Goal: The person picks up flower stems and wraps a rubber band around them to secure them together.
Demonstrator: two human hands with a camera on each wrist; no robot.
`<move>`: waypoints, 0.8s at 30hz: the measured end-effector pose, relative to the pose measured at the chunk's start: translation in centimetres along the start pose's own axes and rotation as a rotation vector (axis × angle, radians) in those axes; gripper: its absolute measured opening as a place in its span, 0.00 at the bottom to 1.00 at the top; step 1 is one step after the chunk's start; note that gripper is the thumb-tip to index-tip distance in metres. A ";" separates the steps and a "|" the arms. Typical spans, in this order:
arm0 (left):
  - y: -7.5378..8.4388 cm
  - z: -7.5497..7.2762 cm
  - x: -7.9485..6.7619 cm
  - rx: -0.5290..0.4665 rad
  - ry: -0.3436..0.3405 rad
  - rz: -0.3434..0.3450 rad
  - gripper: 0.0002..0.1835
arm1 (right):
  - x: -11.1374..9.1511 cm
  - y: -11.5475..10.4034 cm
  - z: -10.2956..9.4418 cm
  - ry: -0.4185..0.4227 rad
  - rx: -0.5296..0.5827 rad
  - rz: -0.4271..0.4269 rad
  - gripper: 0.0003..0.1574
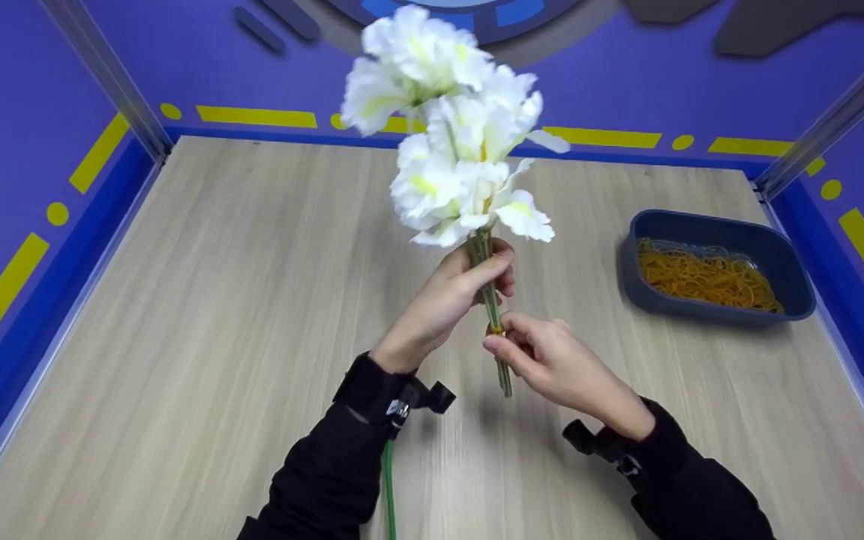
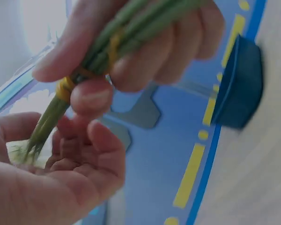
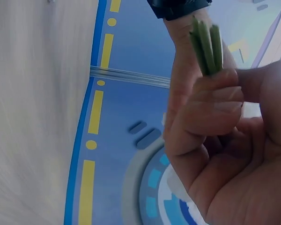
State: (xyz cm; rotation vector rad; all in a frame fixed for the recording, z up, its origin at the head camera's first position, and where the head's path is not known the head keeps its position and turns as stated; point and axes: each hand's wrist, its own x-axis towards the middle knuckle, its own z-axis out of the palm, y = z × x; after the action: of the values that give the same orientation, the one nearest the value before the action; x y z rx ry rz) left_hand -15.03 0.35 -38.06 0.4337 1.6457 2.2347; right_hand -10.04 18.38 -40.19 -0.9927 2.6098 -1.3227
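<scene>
A bunch of white artificial flowers [image 1: 469, 142] is held up over the table, blossoms away from me. My left hand [image 1: 447, 300] grips the green stems [image 1: 503, 375] just under the blossoms, thumb across them. Lower down, my right hand [image 1: 563, 364] pinches the stems with thumb and fingers beside a yellow-orange rubber band [image 1: 495, 329]. In the left wrist view the rubber band [image 2: 64, 89] is wound round the stems, and a strand [image 2: 114, 47] crosses them higher up. The cut stem ends [image 3: 207, 47] stick out past the right fingers in the right wrist view.
A dark blue-grey tub [image 1: 717, 311] with many yellow-orange rubber bands [image 1: 702, 277] stands at the right on the wooden table [image 1: 214, 300]. A thin green strip [image 1: 389, 487] lies beside the left sleeve. Blue-purple panels [image 1: 597, 75] border the table at the back and sides.
</scene>
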 end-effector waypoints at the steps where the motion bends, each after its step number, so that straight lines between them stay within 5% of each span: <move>1: 0.0 -0.1 0.0 0.099 0.004 0.027 0.12 | 0.0 0.1 0.0 0.018 0.009 0.010 0.10; 7: -0.3 -0.6 0.1 0.616 0.075 0.140 0.15 | 0.4 0.7 -0.1 0.062 0.044 0.078 0.12; 12: -1.4 -0.8 0.5 0.932 0.135 0.137 0.14 | 0.6 1.8 0.4 0.030 -0.097 0.114 0.15; 16: -2.9 -1.0 1.0 1.102 0.131 0.101 0.15 | 0.8 2.9 1.0 -0.011 -0.205 0.138 0.18; 24: -5.1 -1.5 1.7 1.287 0.099 -0.043 0.15 | 1.2 5.0 2.5 -0.089 -0.381 0.163 0.21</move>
State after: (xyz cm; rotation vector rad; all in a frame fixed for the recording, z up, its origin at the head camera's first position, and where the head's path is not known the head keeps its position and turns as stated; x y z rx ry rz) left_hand -16.76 1.26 -43.32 0.5336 2.9068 0.8748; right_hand -12.76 18.12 -45.15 -0.8282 2.8592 -0.7440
